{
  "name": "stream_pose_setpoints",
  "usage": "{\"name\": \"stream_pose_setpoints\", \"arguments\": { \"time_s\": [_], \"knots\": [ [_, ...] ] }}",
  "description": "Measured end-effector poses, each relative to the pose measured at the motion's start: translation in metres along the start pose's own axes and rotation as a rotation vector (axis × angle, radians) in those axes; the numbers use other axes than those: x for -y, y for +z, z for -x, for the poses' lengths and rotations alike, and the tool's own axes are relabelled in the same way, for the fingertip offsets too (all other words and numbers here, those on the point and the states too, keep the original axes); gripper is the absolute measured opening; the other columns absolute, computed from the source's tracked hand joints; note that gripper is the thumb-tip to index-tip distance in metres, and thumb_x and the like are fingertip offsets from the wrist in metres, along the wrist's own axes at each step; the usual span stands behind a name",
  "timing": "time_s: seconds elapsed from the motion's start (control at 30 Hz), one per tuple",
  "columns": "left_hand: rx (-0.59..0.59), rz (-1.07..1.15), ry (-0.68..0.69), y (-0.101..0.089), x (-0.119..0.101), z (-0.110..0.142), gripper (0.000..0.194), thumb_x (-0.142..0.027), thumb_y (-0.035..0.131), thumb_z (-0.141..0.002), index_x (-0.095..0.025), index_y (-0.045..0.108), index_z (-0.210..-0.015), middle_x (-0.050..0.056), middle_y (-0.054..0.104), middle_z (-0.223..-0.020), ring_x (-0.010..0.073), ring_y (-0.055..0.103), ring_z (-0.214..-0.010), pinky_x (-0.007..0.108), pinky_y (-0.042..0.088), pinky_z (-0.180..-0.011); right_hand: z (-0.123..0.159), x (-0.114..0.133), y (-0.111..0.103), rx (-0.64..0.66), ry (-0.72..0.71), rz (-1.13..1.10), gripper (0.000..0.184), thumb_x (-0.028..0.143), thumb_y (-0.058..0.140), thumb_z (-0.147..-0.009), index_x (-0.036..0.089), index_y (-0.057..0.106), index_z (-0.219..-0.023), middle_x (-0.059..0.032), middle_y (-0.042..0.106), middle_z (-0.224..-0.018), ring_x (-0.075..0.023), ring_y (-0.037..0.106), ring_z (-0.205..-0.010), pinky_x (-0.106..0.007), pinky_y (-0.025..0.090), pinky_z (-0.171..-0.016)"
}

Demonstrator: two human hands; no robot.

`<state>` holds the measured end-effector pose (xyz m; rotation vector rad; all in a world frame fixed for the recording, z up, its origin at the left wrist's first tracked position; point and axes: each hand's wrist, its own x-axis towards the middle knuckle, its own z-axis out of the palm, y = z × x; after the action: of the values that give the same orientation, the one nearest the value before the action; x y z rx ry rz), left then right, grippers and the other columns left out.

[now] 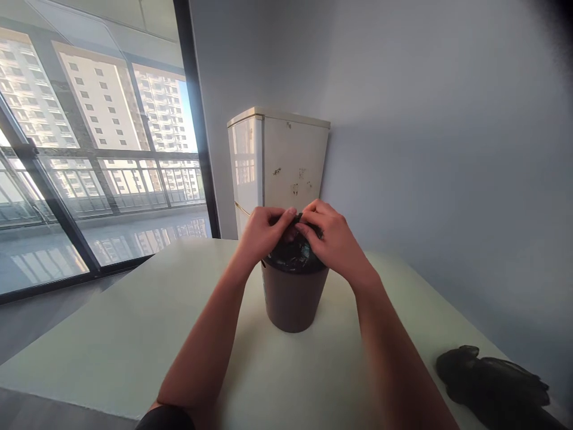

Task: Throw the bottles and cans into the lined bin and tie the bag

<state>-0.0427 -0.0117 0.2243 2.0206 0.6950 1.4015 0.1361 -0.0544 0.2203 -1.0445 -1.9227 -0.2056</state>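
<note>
A dark brown trash can [295,301] stands upright on the pale table, with a shiny black trash bag [293,257] in its mouth. Over the far side of the rim, my left hand [268,230] pinches the bag between thumb and fingers. Close beside it, almost touching, my right hand [324,230] pinches the same black plastic. The bit of bag between the fingertips is bunched up and partly hidden by the hands.
The pale table [179,334] spreads around the can. A crumpled black plastic bundle [492,382] lies at the right front edge. Behind the table stand a worn white refrigerator [290,155] and a grey wall; a sliding glass door [102,149] is on the left.
</note>
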Motion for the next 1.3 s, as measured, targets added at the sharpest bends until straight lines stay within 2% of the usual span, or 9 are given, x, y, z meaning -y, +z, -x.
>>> {"name": "stream_pose_setpoints", "arguments": {
  "time_s": [0.13, 0.33, 0.47, 0.6, 0.8, 1.0, 1.1, 1.17, 1.3],
  "knots": [
    [-0.156, 0.143, -0.093, 0.0, 0.008, -0.003, 0.039, -0.055, 0.077, -0.087, -0.016, 0.084, -0.083, 0.009, 0.08, -0.083, 0.0204, 0.071, -0.074, 0.031, 0.056, -0.067, -0.001, -0.007, -0.004, -0.051, 0.11, -0.19, 0.032, 0.038, 0.057, -0.102, 0.021, 0.06, -0.075, -0.0063, 0.06, -0.106, -0.021, 0.057, -0.096, -0.035, 0.045, -0.082],
    [-0.128, 0.269, -0.173, -0.015, 0.034, -0.015, 0.039, -0.044, 0.094, -0.069, -0.015, 0.086, -0.094, 0.014, 0.082, -0.09, 0.0242, 0.077, -0.078, 0.04, 0.066, -0.078, 0.002, -0.035, -0.016, -0.038, 0.37, -0.276, 0.043, 0.045, 0.059, -0.098, 0.02, 0.056, -0.064, -0.0052, 0.064, -0.094, -0.0172, 0.052, -0.075, -0.034, 0.039, -0.07],
    [-0.135, 0.16, -0.17, -0.03, 0.047, -0.02, 0.035, -0.042, 0.092, -0.072, -0.015, 0.086, -0.094, 0.013, 0.081, -0.083, 0.0251, 0.079, -0.074, 0.042, 0.067, -0.081, 0.011, -0.054, -0.039, 0.088, 0.473, -0.141, 0.046, 0.044, 0.062, -0.095, 0.019, 0.052, -0.059, -0.0049, 0.066, -0.088, -0.0151, 0.048, -0.066, -0.033, 0.035, -0.063],
    [-0.175, -0.065, -0.166, -0.027, 0.04, -0.016, 0.03, -0.044, 0.083, -0.082, -0.017, 0.085, -0.097, 0.01, 0.081, -0.081, 0.0248, 0.079, -0.076, 0.042, 0.066, -0.082, 0.014, -0.058, -0.048, 0.019, 0.603, -0.071, 0.043, 0.046, 0.06, -0.097, 0.02, 0.056, -0.063, 0.0007, 0.053, -0.061, -0.0112, 0.032, -0.052, -0.031, 0.026, -0.054],
    [-0.04, -0.11, -0.012, 0.009, 0.012, -0.007, 0.032, -0.039, 0.083, -0.08, -0.021, 0.083, -0.107, 0.007, 0.082, -0.095, 0.0235, 0.077, -0.084, 0.034, 0.063, -0.076, 0.004, -0.027, -0.028, -0.08, 0.385, -0.582, 0.041, 0.052, 0.06, -0.099, 0.02, 0.059, -0.074, -0.0049, 0.07, -0.081, -0.0156, 0.059, -0.067, -0.029, 0.044, -0.061],
    [-0.058, -0.219, 0.194, 0.029, 0.006, -0.002, 0.015, -0.023, 0.07, -0.088, -0.023, 0.085, -0.09, -0.001, 0.074, -0.074, 0.0153, 0.068, -0.071, 0.026, 0.051, -0.062, 0.003, 0.001, -0.021, -0.001, 0.204, -0.429, 0.038, 0.056, 0.06, -0.1, 0.021, 0.067, -0.084, 0.0005, 0.058, -0.078, -0.0142, 0.048, -0.071, -0.028, 0.038, -0.066],
    [-0.158, -0.201, 0.206, 0.029, 0.008, -0.002, 0.014, -0.022, 0.071, -0.086, -0.022, 0.084, -0.082, 0.0, 0.074, -0.072, 0.016, 0.068, -0.071, 0.027, 0.053, -0.065, 0.004, -0.003, -0.022, -0.046, 0.24, -0.323, 0.033, 0.048, 0.076, -0.088, 0.027, 0.07, -0.113, 0.0026, 0.056, -0.082, -0.0141, 0.047, -0.073, -0.027, 0.038, -0.067],
    [-0.183, -0.152, 0.219, 0.028, 0.008, -0.001, 0.011, -0.023, 0.073, -0.085, -0.023, 0.084, -0.085, 0.001, 0.077, -0.079, 0.0177, 0.071, -0.076, 0.029, 0.056, -0.069, 0.005, -0.009, -0.021, 0.077, 0.259, -0.292, 0.043, 0.043, 0.079, -0.084, 0.028, 0.069, -0.123, 0.0042, 0.054, -0.078, -0.0137, 0.046, -0.07, -0.027, 0.037, -0.065],
    [-0.136, -0.108, 0.278, 0.03, 0.004, 0.002, 0.011, -0.023, 0.076, -0.086, -0.025, 0.084, -0.093, 0.003, 0.08, -0.09, 0.0196, 0.074, -0.084, 0.032, 0.059, -0.077, 0.005, -0.017, -0.011, 0.215, 0.265, -0.29, 0.019, 0.034, 0.063, -0.092, 0.02, 0.077, -0.095, 0.0026, 0.058, -0.071, -0.0139, 0.05, -0.068, -0.027, 0.036, -0.063]
  ]
}}
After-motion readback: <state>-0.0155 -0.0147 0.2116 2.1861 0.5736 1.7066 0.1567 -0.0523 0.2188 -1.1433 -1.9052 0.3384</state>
